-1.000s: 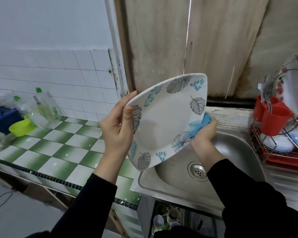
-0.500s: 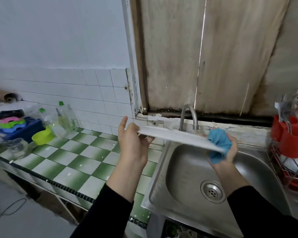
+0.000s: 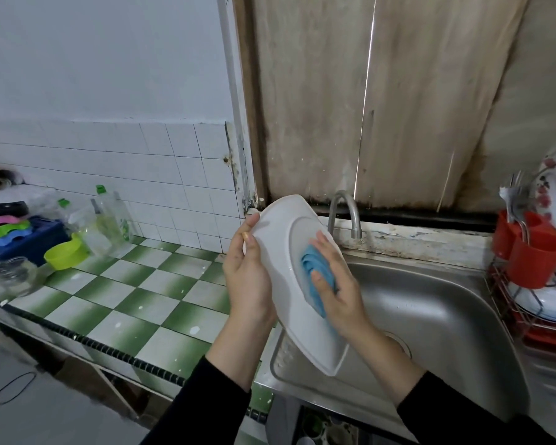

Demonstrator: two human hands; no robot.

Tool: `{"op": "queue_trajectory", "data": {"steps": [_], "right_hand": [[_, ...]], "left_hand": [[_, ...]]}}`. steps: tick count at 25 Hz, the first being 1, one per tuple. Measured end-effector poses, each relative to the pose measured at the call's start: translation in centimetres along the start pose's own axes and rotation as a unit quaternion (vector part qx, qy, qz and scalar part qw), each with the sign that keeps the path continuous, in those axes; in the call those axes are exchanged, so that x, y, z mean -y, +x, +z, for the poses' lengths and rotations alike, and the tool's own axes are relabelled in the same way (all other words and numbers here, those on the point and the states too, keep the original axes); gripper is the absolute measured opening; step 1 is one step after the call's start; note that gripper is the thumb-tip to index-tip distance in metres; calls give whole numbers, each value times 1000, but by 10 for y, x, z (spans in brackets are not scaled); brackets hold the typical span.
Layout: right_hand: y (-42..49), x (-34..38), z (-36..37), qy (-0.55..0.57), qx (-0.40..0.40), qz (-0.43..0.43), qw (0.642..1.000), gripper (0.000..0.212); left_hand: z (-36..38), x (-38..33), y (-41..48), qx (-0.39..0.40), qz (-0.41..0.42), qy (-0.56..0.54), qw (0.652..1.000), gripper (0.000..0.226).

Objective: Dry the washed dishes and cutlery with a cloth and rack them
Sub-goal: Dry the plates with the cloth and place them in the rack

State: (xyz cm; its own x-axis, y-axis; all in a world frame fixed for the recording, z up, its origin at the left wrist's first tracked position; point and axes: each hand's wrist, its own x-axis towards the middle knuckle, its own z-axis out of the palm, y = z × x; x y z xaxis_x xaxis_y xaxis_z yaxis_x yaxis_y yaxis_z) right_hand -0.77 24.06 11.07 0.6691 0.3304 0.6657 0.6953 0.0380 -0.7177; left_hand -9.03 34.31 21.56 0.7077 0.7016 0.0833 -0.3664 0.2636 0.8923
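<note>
White pointed-oval plate (image 3: 280, 252) is up on edge, plain underside facing us, hanging over the left rim of the stainless steel sink (image 3: 446, 316), just in front of the curved metal tap (image 3: 344, 210). Left hand (image 3: 247, 277) clamps the plate's left rim, thumb on the near face. Right hand (image 3: 337, 284) lies flat, fingers straight, pressing a bunched blue cloth (image 3: 312, 268) against the plate's middle. The green-and-white checked tile bench (image 3: 142, 284) sits left; the red wire dish rack (image 3: 507, 316) stands well apart on the right.
</note>
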Motion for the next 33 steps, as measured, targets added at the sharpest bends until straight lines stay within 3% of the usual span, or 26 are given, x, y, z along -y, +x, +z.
{"op": "queue_trajectory", "data": {"steps": [2,3,6,7,9,11,13,14,16,18,19,22,26,28,31,33], "right_hand": [[4,-7,2,-74,22,-85,993,43],[13,-14,-2,-94,-21,-62,993,45],[46,-15,-17,-58,-191,143,969,52],[51,-7,-14,-48,-199,133,970,51],[44,15,3,-62,-141,4,988,47],[17,24,18,-75,-14,-143,987,46],[-3,8,11,-96,38,-195,975,44],[-7,-7,4,-106,11,-166,980,44],[2,-30,-12,-90,-104,-23,990,45],[28,-30,-22,-67,-198,107,972,49],[41,-20,-20,-62,-212,130,967,49],[49,20,1,-68,-153,13,986,49],[-14,12,14,-112,39,-180,976,49],[-26,-19,-5,-136,-16,-127,982,50],[18,-27,-30,-94,-215,76,969,54],[51,-2,-27,-48,-246,80,965,55]], "left_hand": [[-5,-1,2,19,-1,-9,1000,29],[-9,-2,4,32,0,-11,999,29],[-11,-4,4,81,23,-2,996,29],[-10,-4,4,92,29,2,995,28],[-6,-5,4,97,34,1,995,28],[-10,-6,8,90,32,-16,995,28],[-18,-10,12,90,34,-40,995,28],[-22,-12,14,92,33,-50,994,28],[-26,-12,12,94,27,-50,994,27],[-23,-5,5,102,17,-33,994,27],[-19,1,1,110,15,-23,994,27],[-11,10,-2,128,31,-4,991,27],[-22,0,13,118,13,-61,991,28],[-28,-5,13,131,19,-74,988,27],[-26,-4,2,163,41,-47,985,23],[-19,3,-6,187,59,-26,980,24]]}}
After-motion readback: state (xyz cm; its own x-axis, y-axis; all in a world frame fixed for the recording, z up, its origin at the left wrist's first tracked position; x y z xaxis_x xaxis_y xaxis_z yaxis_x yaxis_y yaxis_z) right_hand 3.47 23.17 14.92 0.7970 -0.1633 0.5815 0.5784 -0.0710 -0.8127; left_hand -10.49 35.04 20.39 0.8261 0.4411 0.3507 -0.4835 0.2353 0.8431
